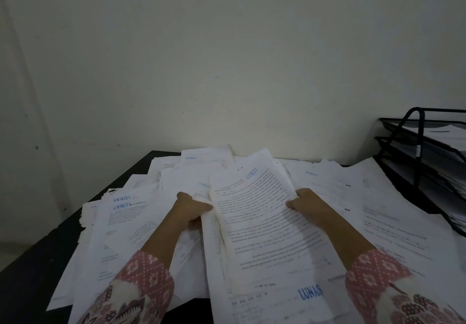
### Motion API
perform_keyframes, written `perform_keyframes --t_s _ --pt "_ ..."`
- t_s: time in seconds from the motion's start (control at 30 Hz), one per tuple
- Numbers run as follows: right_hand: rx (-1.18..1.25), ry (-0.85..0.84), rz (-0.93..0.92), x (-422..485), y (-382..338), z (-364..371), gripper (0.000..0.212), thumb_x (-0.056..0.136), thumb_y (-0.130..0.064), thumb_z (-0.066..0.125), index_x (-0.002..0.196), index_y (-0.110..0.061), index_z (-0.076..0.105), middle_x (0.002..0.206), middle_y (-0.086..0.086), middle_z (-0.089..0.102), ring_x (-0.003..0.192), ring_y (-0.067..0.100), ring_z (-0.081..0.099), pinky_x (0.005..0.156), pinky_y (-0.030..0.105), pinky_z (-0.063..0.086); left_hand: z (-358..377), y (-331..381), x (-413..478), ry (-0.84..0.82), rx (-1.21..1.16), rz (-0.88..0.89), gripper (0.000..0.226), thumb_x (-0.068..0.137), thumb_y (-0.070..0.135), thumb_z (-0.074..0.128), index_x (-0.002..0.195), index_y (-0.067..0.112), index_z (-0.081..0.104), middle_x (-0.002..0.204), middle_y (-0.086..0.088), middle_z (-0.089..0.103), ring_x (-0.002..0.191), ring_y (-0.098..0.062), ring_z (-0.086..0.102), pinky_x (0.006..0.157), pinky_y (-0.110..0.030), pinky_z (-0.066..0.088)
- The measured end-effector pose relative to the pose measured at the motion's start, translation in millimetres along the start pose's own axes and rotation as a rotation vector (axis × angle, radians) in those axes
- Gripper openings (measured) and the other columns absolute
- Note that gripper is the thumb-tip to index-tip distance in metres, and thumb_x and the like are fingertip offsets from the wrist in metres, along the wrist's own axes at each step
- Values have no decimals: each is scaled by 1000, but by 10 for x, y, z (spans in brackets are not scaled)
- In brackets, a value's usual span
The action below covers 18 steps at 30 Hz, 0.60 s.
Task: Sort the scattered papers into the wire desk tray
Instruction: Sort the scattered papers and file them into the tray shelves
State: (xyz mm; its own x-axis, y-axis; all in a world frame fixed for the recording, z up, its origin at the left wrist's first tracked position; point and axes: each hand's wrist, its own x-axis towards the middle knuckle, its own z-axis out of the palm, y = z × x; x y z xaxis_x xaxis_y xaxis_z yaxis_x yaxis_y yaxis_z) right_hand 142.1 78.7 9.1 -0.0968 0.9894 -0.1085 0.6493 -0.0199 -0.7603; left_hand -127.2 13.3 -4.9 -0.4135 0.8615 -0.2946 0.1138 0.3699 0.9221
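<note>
Two hands hold one sheaf of printed papers (pixel 262 222) just above the scattered sheets (pixel 131 225) covering the dark surface (pixel 32 270). Sheaf looks light, floppy, edges ragged and uneven; loose pages likely to slide, so gripping both long edges near mid-length suits it. Left hand (pixel 190 211) pinches left edge, thumb on top. Right hand (pixel 306 206) clasps right edge, thumb over the text. Black wire desk tray (pixel 426 162) sits far right, tiers already holding paper.

Scattered printed papers (pixel 264 222); black tray (pixel 423 152) far right
</note>
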Motion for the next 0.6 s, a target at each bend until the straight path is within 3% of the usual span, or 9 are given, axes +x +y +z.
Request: perform_keyframes --t_s 0.1,0.17,0.2,0.27,0.33,0.4,0.43,0.5,0.6 --pt "34 6 -2 -15 41 -65 33 93 -13 55 123 1 53 120 14 58 99 23 53 81 29 40 26 4 2 -29 99 0 51 77 6 75 118 -5 47 116 -22 54 101 -33 58 76 -39 54" --pt "75 3 1 -28 58 -91 32 92 -10 55 121 2 55 119 15 59 98 23 54 81 29 40 60 -37 61 98 100 98 18 81 6 70 83 7 52 88 -10 54 82 -23 56 72 -32 51" --pt "85 1 6 -48 72 -114 31 92 -11 56 120 2 56 119 15 60 99 24 55 82 30 41 103 -49 65 169 68 147 26 84 5 65 71 14 44 77 -4 48 71 -17 50 67 -27 46" --pt "87 -25 13 -77 102 -103 31 90 -11 58 119 1 57 117 15 61 103 26 57 84 30 44 165 -121 60 224 -58 193 30 89 4 54 64 16 42 69 -1 46 61 -13 44 60 -24 38" --pt "84 -47 4 -121 121 -69 29 90 -11 57 117 0 58 115 13 62 101 25 58 77 27 45 234 -186 102 145 -162 162 24 91 7 49 67 11 51 71 -7 52 64 -19 48 65 -26 39" --pt "82 -66 -15 -152 133 -27 27 90 -11 56 115 0 58 114 12 62 99 24 58 72 25 45 286 -187 94 24 -204 132 15 88 23 61 91 8 61 91 -10 62 84 -23 59 83 -34 50" --pt "84 -73 -18 -166 133 -9 28 91 -11 55 116 -1 58 115 13 62 100 24 58 76 26 45 317 -201 132 -16 -197 134 39 78 31 70 106 7 60 102 -10 64 95 -25 61 90 -38 51" --pt "102 -84 -15 -182 121 19 30 90 -11 56 118 0 58 116 13 61 102 25 59 82 30 46 362 -149 89 -68 -146 169 76 54 35 79 120 5 54 114 -11 62 102 -24 61 88 -36 53" --pt "163 -69 -18 -200 103 -6 31 90 -11 56 119 0 57 116 14 62 101 25 59 78 28 48 396 25 -92 -29 -78 322 48 72 9 74 115 7 53 108 -7 59 100 -20 55 76 -24 49"
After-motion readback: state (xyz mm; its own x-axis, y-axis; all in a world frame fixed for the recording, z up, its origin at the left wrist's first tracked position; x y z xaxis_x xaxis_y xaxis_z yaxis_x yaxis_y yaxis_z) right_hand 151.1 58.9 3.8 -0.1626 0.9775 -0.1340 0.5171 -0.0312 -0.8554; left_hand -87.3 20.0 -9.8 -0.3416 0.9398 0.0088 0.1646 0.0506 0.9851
